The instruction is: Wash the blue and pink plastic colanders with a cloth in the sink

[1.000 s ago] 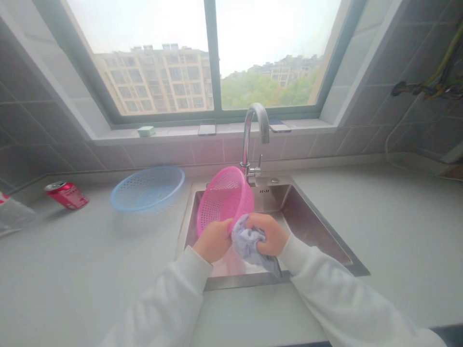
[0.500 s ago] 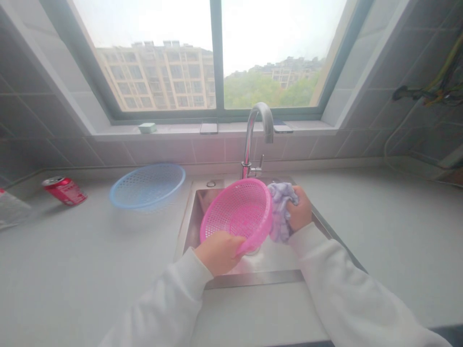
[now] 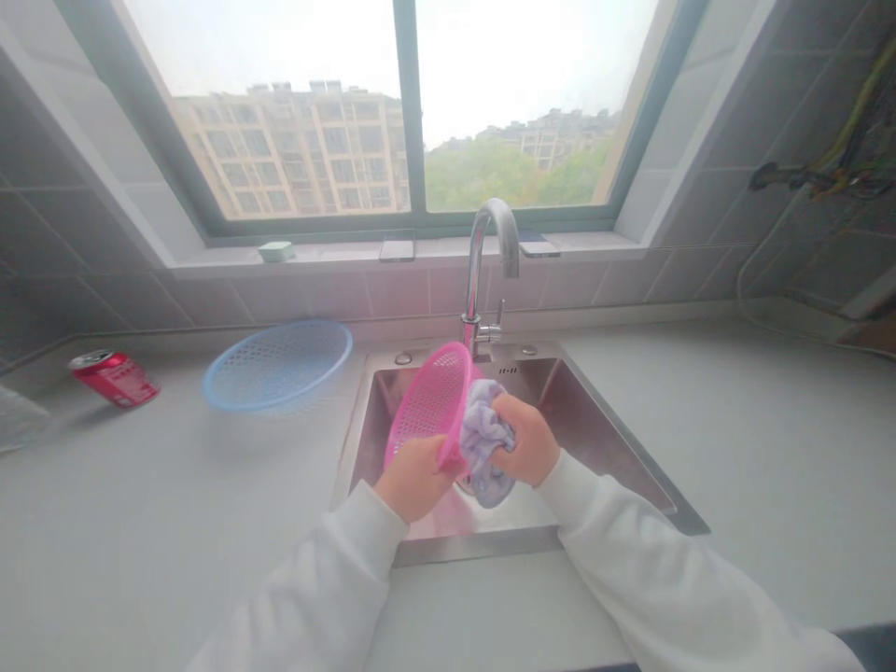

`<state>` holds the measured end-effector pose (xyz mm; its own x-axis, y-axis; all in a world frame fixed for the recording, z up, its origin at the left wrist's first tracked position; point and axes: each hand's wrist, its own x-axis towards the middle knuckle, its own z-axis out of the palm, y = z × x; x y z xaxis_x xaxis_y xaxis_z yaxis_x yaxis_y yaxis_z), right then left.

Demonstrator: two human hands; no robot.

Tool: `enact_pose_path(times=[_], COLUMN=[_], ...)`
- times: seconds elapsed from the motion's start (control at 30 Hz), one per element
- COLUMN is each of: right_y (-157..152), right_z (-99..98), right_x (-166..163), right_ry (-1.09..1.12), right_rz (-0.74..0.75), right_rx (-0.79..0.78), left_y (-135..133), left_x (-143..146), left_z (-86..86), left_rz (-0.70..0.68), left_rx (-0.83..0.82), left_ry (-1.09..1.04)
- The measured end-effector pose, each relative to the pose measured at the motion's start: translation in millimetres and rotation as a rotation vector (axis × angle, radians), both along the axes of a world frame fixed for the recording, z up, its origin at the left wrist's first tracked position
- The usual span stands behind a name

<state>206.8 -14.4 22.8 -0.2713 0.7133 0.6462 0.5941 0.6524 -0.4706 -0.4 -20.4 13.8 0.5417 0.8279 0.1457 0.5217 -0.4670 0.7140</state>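
My left hand (image 3: 420, 478) is closed on the near rim of a pink plastic colander (image 3: 428, 401), which is tilted steeply over the sink (image 3: 616, 457) with its opening facing left. In my right hand (image 3: 526, 439) is a bunched, pale purple cloth (image 3: 485, 439), pressed to the outer right side of the colander. The cloth hides part of the colander's outside. Behind them rises the chrome faucet (image 3: 473, 271); no water shows from its spout.
On the counter (image 3: 231, 523) left of the sink stand a light blue colander (image 3: 280, 369) and a red can (image 3: 116, 378). A clear plastic bag (image 3: 20, 420) lies at the far left. The windowsill holds a pale green box (image 3: 276, 251) and two flat phone-like objects.
The pink colander has turned further onto its side, its opening now facing more to the left. My right hand and the cloth have moved left and nearer to me along its outer wall.
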Motion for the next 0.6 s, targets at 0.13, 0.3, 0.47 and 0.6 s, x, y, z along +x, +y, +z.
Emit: enact_pose_path(times=[0.13,0.3,0.47,0.6], right_y=[-7,-1,15,19], right_z=[-0.3,-2.2,1.6,7.3], right_x=[-8,2,28,42], right_ry=[-0.212,-0.271,-0.059,0.127], right_rz=[0.036,-0.108,-0.29,-0.318], right_rx=[0.134,0.23,0.049,-0.07], left_y=[4,5,-2,-5], left_x=[-1,-4,-5,-7], left_z=[2.4,5.4,9.1,11.2], left_rz=[-0.011,-0.054,-0.162,-0.266], left_rx=[-0.077,-0.183,-0.343,-0.342], left_ry=[-0.179,-0.233,-0.236,-0.204])
